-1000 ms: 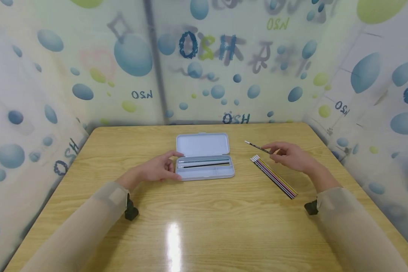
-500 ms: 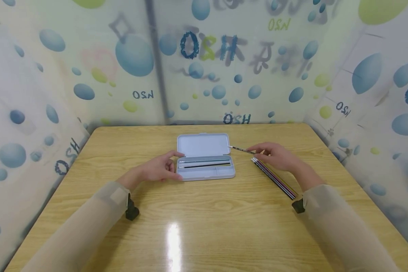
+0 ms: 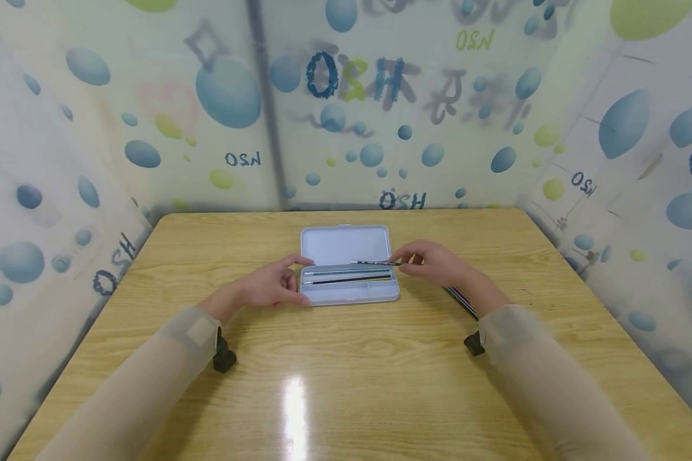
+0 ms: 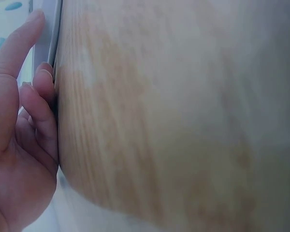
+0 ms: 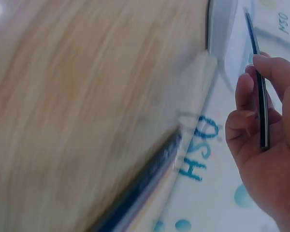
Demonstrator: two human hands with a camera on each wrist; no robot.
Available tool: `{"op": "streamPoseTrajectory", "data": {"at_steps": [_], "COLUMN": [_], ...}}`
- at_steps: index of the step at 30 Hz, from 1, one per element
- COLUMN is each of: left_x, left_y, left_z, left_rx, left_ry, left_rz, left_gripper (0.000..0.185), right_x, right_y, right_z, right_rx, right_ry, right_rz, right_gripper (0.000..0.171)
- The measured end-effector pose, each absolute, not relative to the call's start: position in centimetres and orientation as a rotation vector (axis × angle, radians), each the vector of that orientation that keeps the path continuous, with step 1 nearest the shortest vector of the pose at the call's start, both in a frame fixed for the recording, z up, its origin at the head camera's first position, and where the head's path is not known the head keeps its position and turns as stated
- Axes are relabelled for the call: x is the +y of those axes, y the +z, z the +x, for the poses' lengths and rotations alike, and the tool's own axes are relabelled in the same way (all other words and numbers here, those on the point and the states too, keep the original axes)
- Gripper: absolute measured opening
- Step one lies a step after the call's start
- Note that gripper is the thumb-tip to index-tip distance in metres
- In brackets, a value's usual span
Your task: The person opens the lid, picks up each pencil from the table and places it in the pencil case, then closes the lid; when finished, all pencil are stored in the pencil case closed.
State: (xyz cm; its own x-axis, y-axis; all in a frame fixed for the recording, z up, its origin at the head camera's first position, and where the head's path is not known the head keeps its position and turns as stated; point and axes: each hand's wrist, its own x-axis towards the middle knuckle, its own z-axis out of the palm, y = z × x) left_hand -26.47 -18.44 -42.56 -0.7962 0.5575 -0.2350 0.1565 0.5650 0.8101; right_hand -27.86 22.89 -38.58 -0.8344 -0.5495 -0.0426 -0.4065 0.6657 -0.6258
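An open white pencil case (image 3: 337,294) lies on the table, its lid (image 3: 346,242) tipped back. Inside its long upper compartment are a teal pencil (image 3: 346,272) and a black pencil (image 3: 352,280). My left hand (image 3: 268,283) grips the case's left end, thumb at the front corner and index finger near the hinge. Above the case's right part, my right hand (image 3: 438,264) pinches a dark pencil (image 5: 261,96) between thumb and fingers, its white-tipped end pointing left across the hinge line. The right forearm partly hides several pencils (image 3: 460,301) lying together on the table.
The wooden table (image 3: 357,371) ends at a patterned wall (image 3: 346,173) behind the case, with more patterned walls at left and right. Both wrists wear small black cameras (image 3: 223,356). The lower front of the case has divided compartments.
My right hand has carried the dark pencil left, from above the loose pencils to over the case, and the pencil has turned nearly level with it. My left hand stays put.
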Motion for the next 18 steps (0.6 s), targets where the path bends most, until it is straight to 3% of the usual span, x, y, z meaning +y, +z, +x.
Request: {"op": "streamPoseTrajectory", "data": {"at_steps": [18], "left_x": [-18.4], "left_y": [-42.6], "left_z": [-26.4], "left_rx": [2.336], "left_ry": [1.139], "left_rz": [0.581], "left_gripper": [0.088], "right_x": [16.7], "right_y": [-40.1], "right_z": [-29.5], "right_rx": [2.591], "right_ry": [-0.861], "right_rz": [-0.894], "right_gripper": [0.022]}}
